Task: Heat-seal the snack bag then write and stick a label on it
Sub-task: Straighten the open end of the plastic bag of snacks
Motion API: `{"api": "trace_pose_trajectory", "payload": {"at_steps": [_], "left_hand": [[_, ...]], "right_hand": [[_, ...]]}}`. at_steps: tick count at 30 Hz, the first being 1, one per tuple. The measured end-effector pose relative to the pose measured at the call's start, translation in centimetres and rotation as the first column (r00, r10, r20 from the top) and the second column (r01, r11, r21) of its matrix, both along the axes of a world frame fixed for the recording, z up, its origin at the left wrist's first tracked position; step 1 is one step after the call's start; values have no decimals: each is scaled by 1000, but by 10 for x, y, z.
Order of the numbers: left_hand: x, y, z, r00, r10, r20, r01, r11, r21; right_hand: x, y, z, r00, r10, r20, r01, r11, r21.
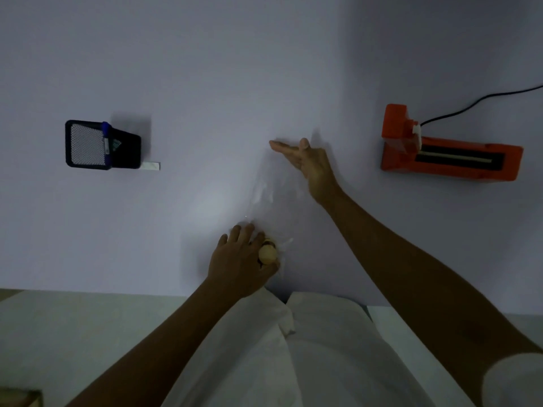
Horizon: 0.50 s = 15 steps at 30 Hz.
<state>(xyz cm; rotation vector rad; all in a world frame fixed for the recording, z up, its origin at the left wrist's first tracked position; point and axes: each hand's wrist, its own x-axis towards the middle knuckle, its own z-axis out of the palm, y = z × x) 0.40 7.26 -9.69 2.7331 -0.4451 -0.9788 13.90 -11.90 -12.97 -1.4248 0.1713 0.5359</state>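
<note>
Snack bag (266,201) is clear plastic, hard to see on the pale worktop (205,69), lying flat in the middle. Left hand (241,259) is curled over the filled near end, pinning the round snacks (267,253). Right hand (308,163) is flat and open, pressing on the empty far end — looks like the flattening step before sealing. Next it'll need carrying right to the orange sealer (449,154), open end kept smooth. Far left, a mesh pen holder (97,145) with a white label strip (152,165) beside it — untouched.
</note>
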Motion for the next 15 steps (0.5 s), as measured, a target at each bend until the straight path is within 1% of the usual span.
{"api": "trace_pose_trajectory", "payload": {"at_steps": [1, 3, 5, 6, 8, 9, 11, 15], "left_hand": [[0, 0, 0, 1000, -4, -7, 4, 1000, 4], [1, 1, -1, 1000, -9, -28, 9, 1000, -3], [2, 2, -1, 999, -14, -29, 13, 1000, -9], [2, 1, -1, 1000, -16, -24, 16, 1000, -6], [2, 1, -1, 1000, -10, -28, 10, 1000, -3], [2, 0, -1, 1000, -2, -31, 2, 1000, -4], [2, 0, -1, 999, 5, -34, -5, 1000, -4], [1, 0, 0, 999, -9, -33, 9, 1000, -3]], "right_hand": [[-9, 3, 3, 999, 44, 26, -45, 999, 2], [-35, 16, 7, 980, 190, 67, -190, 982, 1], [-66, 30, 2, 946, 321, 39, -322, 946, 36], [-78, 35, -1, 939, 345, 1, -345, 937, 59], [-95, 39, -9, 944, 321, -78, -314, 945, 93], [-100, 38, -12, 950, 300, -91, -292, 952, 96], [-103, 36, -17, 957, 278, -81, -271, 958, 89], [-96, 32, -22, 953, 290, -86, -277, 952, 131]]}}
